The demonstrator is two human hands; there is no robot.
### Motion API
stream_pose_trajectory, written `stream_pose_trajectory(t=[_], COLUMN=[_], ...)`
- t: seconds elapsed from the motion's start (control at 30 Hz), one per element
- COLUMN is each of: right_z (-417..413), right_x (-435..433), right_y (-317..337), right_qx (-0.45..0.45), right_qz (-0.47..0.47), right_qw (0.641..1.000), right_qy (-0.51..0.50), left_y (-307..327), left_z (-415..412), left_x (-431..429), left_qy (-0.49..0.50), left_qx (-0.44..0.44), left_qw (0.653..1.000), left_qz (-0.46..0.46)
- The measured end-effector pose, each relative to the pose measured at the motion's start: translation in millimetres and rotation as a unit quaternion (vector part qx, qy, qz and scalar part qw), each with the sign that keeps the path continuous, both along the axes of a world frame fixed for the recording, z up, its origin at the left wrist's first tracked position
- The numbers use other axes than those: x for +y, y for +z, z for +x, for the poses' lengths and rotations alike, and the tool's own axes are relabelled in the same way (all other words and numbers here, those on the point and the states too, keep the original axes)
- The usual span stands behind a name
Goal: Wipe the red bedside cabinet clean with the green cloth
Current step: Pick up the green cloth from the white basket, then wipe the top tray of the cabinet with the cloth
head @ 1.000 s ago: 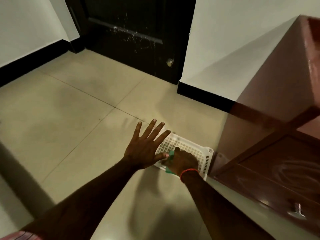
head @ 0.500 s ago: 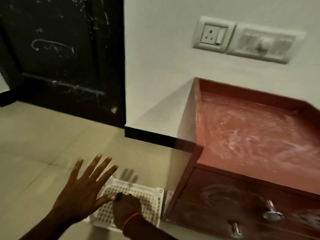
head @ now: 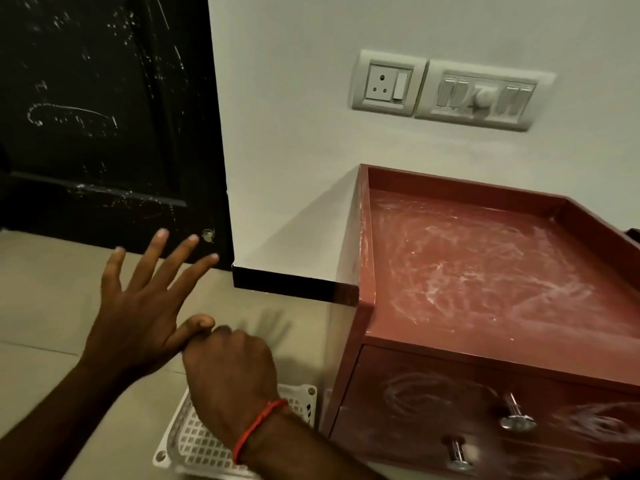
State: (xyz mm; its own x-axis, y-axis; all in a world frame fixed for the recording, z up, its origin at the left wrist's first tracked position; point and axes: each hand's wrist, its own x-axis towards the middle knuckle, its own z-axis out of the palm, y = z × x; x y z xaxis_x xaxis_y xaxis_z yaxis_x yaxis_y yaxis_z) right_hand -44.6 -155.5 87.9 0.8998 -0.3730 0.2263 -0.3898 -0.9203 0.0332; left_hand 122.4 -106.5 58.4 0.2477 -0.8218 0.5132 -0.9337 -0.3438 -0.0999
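Note:
The red bedside cabinet (head: 485, 271) stands at the right against the white wall. Its rimmed top is smeared with white dust, and so is its drawer front. My right hand (head: 228, 368), with a red thread on the wrist, is a closed fist, knuckles up, above the white basket (head: 194, 441) and left of the cabinet. The green cloth does not show; it was under these fingers a second ago. My left hand (head: 145, 299) hovers just left of the right, fingers spread, thumb touching the right hand's knuckles.
Two metal knobs (head: 516, 417) stick out of the drawer front. The perforated basket lies on the tiled floor by the cabinet's left side. A black door (head: 104, 133) fills the left; a socket and switch panel (head: 446, 91) sit on the wall above the cabinet.
Both hands have risen off the basket. The view has swung up and right, bringing the cabinet top into sight. The green cloth seen under the right hand is now hidden.

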Motion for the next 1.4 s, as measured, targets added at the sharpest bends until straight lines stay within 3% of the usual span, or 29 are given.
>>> stream_pose_trajectory(t=[0.1,0.3,0.47,0.7,0.8,0.9,1.1,1.27,1.4], right_z=[-3,-29,-51,-104,-118,-139,-170,-160,-156], right_x=[-14,-36,-78,-135,-143,-137,-97,-66,-62], right_y=[39,104,150,180,172,161,149,134,122], right_qx=[-0.075,-0.117,-0.145,-0.229,-0.25,-0.269,-0.153,-0.065,-0.031], right_qz=[-0.026,-0.06,-0.118,0.07,0.163,0.186,0.111,0.162,0.159], right_qw=[0.997,0.991,0.98,0.959,0.938,0.932,0.974,0.979,0.98], right_qy=[-0.025,0.004,-0.065,-0.152,-0.176,-0.159,-0.125,-0.106,-0.116], left_y=[39,105,156,170,159,151,169,169,164], left_z=[-6,-29,-41,-105,-125,-136,-132,-117,-101], left_x=[-19,-51,-82,-120,-124,-117,-93,-87,-93], left_qy=[-0.018,-0.025,-0.038,-0.106,-0.12,-0.135,-0.136,-0.151,-0.152], left_qx=[-0.007,-0.026,-0.056,0.047,0.136,0.217,0.198,0.083,0.063], left_qw=[0.999,0.995,0.992,0.989,0.982,0.967,0.968,0.98,0.98], left_qz=[-0.034,-0.095,-0.11,-0.087,-0.053,-0.006,0.072,0.1,0.109])
